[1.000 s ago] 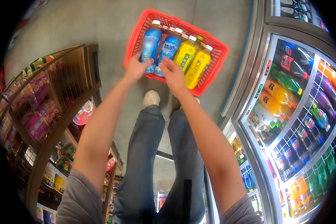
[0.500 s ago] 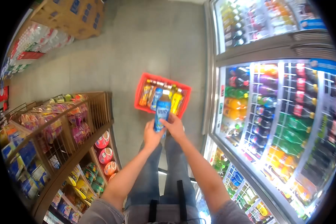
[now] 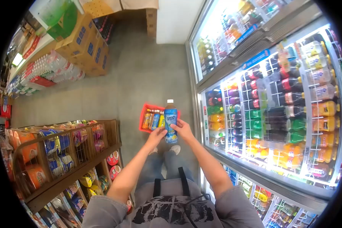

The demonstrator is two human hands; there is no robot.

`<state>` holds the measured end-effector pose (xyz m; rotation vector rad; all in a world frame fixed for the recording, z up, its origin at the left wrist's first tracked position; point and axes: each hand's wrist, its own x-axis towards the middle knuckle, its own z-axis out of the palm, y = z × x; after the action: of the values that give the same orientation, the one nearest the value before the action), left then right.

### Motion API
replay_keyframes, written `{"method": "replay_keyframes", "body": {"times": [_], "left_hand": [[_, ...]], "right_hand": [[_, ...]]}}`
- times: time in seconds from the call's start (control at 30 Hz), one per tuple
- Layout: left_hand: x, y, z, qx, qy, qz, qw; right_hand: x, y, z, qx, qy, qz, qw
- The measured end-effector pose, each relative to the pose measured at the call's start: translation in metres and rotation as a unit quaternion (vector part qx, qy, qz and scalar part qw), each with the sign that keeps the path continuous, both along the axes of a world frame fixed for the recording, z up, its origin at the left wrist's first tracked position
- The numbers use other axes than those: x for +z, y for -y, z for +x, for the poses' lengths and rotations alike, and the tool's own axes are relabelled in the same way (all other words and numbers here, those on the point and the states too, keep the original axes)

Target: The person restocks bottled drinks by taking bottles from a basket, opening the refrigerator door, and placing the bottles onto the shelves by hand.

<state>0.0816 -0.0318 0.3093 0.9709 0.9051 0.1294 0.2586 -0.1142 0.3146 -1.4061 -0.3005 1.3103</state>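
A drink bottle (image 3: 170, 116) with a blue label and white cap is held upright in front of me, between both hands. My left hand (image 3: 156, 136) grips its lower left side. On the other side, my right hand (image 3: 183, 130) has its fingers closed on the label, thumb in front. Behind the bottle, a red basket (image 3: 141, 118) stands on the floor, its right part partly covered by the bottle and my hand. Inside it lie several bottles, among them a blue-labelled bottle (image 3: 155, 121) and a yellow one (image 3: 162, 120).
Lit drink coolers (image 3: 197, 114) with several rows of bottles run along the right. A wire-railed snack shelf (image 3: 116, 133) is at the left. Stacked cartons (image 3: 83, 49) and wrapped bottle packs (image 3: 51, 70) stand farther up left. Grey floor (image 3: 140, 72) lies between.
The bottle has come up closer to me and now stands more upright, still in both hands. My view has tilted up and shifted, showing more cooler shelves and cartons.
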Motion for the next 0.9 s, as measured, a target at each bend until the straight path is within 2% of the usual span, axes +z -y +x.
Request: {"method": "replay_keyframes", "body": {"times": [0.07, 0.13, 0.23, 0.3, 0.4, 0.5, 0.6, 0.7, 0.9], "left_hand": [[0.011, -0.005, 0.005, -0.009, 0.014, -0.005, 1.0], [0.024, -0.005, 0.001, 0.049, 0.03, -0.051, 0.997], [0.038, 0.002, -0.011, 0.015, -0.008, -0.045, 0.999], [0.049, 0.001, -0.005, 0.022, -0.008, -0.019, 1.0], [0.085, -0.028, 0.04, 0.034, 0.05, 0.055, 0.997], [0.116, -0.046, 0.086, 0.011, 0.102, 0.094, 0.99], [0.154, -0.043, 0.116, -0.073, 0.134, 0.108, 0.982], [0.173, -0.032, 0.128, -0.082, 0.097, 0.091, 0.988], [0.163, -0.021, 0.14, -0.054, 0.129, 0.109, 0.984]], "right_hand": [[0.035, -0.006, 0.02, 0.011, -0.011, 0.012, 1.0], [0.058, -0.011, 0.035, -0.002, -0.004, 0.024, 1.0], [0.078, -0.016, 0.05, -0.005, 0.011, 0.032, 0.999], [0.089, -0.018, 0.058, -0.024, 0.015, 0.056, 0.998], [0.116, -0.014, 0.067, -0.022, 0.007, 0.084, 0.996], [0.133, -0.008, 0.076, -0.025, 0.018, 0.103, 0.994], [0.15, -0.002, 0.086, -0.043, 0.029, 0.128, 0.99], [0.164, 0.008, 0.096, -0.041, 0.036, 0.134, 0.989], [0.173, 0.017, 0.111, -0.022, 0.055, 0.138, 0.989]]}}
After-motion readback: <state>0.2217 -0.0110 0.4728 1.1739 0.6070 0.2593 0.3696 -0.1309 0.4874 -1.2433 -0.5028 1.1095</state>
